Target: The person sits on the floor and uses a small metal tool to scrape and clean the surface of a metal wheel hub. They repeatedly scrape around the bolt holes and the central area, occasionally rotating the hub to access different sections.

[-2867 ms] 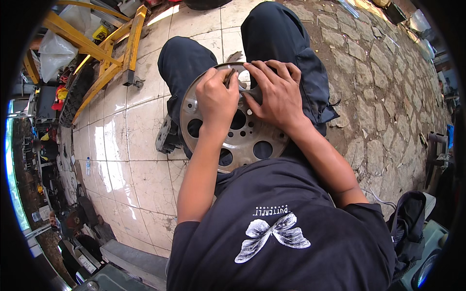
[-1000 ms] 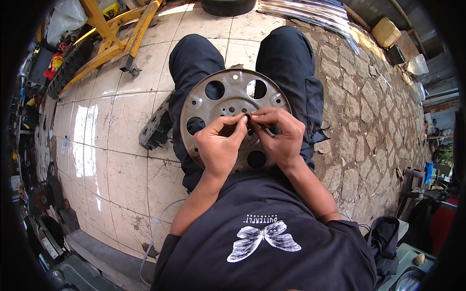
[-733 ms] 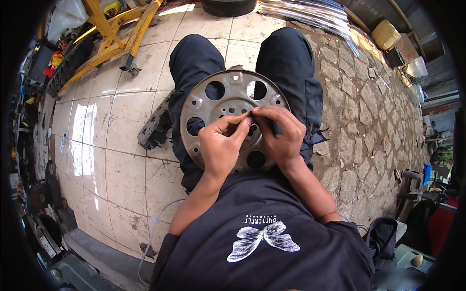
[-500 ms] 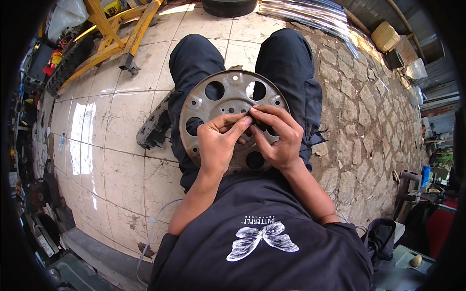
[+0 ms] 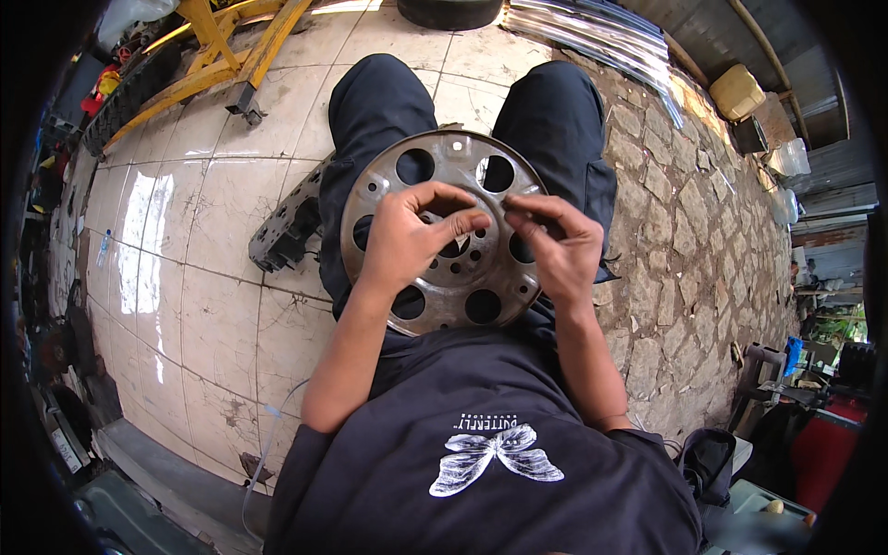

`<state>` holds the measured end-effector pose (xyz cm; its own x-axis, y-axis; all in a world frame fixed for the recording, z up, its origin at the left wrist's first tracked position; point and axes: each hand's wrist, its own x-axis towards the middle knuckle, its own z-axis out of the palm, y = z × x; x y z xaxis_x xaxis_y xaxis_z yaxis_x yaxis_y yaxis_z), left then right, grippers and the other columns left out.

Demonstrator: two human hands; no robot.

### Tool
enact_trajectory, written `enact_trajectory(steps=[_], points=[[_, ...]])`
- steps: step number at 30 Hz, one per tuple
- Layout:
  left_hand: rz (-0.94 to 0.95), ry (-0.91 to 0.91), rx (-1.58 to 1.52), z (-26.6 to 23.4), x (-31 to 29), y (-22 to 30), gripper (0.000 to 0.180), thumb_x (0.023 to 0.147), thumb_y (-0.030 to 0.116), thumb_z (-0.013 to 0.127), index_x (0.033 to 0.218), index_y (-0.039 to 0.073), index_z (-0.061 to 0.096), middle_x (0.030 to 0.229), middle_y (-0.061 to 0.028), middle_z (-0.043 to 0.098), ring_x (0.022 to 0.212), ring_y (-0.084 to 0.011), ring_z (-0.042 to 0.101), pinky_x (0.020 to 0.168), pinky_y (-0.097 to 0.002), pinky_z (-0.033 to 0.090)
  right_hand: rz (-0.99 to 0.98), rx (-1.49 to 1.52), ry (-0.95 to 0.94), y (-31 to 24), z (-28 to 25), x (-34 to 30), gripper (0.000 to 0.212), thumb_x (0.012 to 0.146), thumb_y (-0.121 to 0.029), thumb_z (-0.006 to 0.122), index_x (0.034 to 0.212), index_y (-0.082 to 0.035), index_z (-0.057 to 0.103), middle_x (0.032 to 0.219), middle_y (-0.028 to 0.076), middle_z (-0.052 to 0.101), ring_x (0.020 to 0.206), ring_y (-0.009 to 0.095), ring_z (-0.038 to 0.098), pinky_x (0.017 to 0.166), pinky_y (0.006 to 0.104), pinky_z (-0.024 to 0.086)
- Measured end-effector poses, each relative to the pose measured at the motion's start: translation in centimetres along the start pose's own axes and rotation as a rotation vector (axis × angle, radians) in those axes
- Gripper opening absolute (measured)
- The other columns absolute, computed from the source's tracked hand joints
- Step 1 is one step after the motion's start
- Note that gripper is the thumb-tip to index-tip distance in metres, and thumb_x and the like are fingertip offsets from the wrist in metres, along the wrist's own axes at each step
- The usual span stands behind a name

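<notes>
A round brown-grey metal flexplate [image 5: 444, 301], pierced by several large holes and smaller ones round its centre, rests across my thighs. Over its left half is my left hand [image 5: 412, 231], open, thumb and forefinger curved apart with nothing visible between them. At the right half, my right hand [image 5: 562, 245] has its thumb and forefinger drawn together in a pinch. Whatever that pinch holds is too small or hidden to make out. Both hands hover at or just above the plate; contact is hard to tell.
A dark perforated metal part [image 5: 289, 227] lies beside my left leg on the tiles [image 5: 217, 305]. Farther off stand a yellow steel frame [image 5: 217, 69] and a tyre [image 5: 450, 9]. Rough stone paving [image 5: 680, 231] covers the right side, with a yellow jerrycan [image 5: 737, 92] beyond.
My hands, together over the plate's centre before, have moved apart, the left to the left and the right to the right. The centre holes now show more.
</notes>
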<state>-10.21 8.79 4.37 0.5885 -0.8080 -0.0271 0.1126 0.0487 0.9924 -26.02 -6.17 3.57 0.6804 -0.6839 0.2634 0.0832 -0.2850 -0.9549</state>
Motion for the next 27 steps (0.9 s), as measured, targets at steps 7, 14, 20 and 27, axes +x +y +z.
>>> enact_trajectory(steps=[7,14,20,27], points=[[0.669,0.269,0.774,-1.8,9.0,0.9,0.022,0.099,0.013,0.080,0.119,0.006,0.081,0.096,-0.0126,0.080,0.088,-0.0271,0.078,0.083,-0.0387,0.060,-0.286,-0.560,0.052,-1.5,0.9,6.6,0.020,0.087,-0.005,0.087,0.106,-0.010,0.088,0.103,0.010,0.084,0.092,0.026,0.081,0.085,0.0362,0.063],[0.694,0.222,0.806,-0.7,11.5,-3.6,0.022,0.098,0.013,0.070,0.116,0.011,0.083,0.100,-0.0128,0.082,0.092,-0.0365,0.079,0.084,-0.0491,0.063,-0.389,-0.853,-0.019,0.1,3.2,7.4,0.017,0.088,-0.007,0.085,0.104,-0.010,0.085,0.099,0.008,0.083,0.089,0.028,0.077,0.082,0.0394,0.061],[0.524,0.084,0.831,-1.8,11.0,-2.6,0.016,0.096,0.022,0.079,0.104,0.012,0.087,0.102,-0.0124,0.083,0.093,-0.0341,0.080,0.082,-0.0448,0.064,-0.411,-0.842,-0.064,0.5,3.4,6.5,0.017,0.088,-0.006,0.084,0.104,-0.012,0.084,0.097,0.007,0.083,0.088,0.028,0.076,0.081,0.0400,0.061],[0.444,0.055,0.769,-2.4,11.9,-2.9,0.015,0.095,0.022,0.080,0.103,0.013,0.088,0.095,-0.0139,0.082,0.089,-0.0348,0.080,0.083,-0.0439,0.063,-0.436,-0.838,-0.072,0.5,3.5,6.4,0.015,0.088,-0.003,0.081,0.102,-0.011,0.083,0.095,0.007,0.082,0.087,0.029,0.075,0.081,0.0406,0.061]])
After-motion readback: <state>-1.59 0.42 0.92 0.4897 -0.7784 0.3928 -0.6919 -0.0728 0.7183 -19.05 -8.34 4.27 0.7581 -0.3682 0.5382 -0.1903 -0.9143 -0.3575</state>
